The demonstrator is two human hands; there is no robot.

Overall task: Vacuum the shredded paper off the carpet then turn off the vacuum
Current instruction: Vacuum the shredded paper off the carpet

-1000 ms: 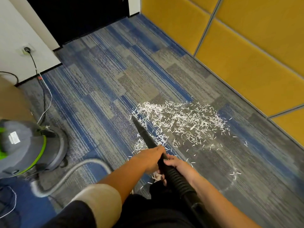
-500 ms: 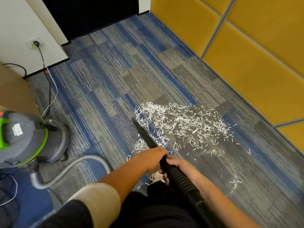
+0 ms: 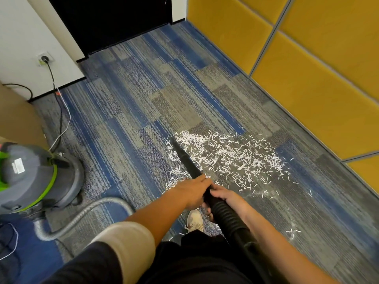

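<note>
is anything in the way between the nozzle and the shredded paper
Nothing visible. The nozzle lies at the left edge of the shredded paper, with only carpet around the pile. The left hand grips the nozzle, the right hand the hose behind it.

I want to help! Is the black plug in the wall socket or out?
In. The black plug sits in the white socket, its cord hanging down.

The vacuum canister [image 3: 30, 177] is cut off by the left edge, its white label [image 3: 18, 165] too small to read. The left hand [image 3: 190, 191] covers where the black nozzle [image 3: 185, 160] meets the ribbed hose [image 3: 227, 218]; the right hand [image 3: 227, 198] tucks its fingertips out of sight beneath it. Only the toe of a shoe [image 3: 194, 220] shows.
</note>
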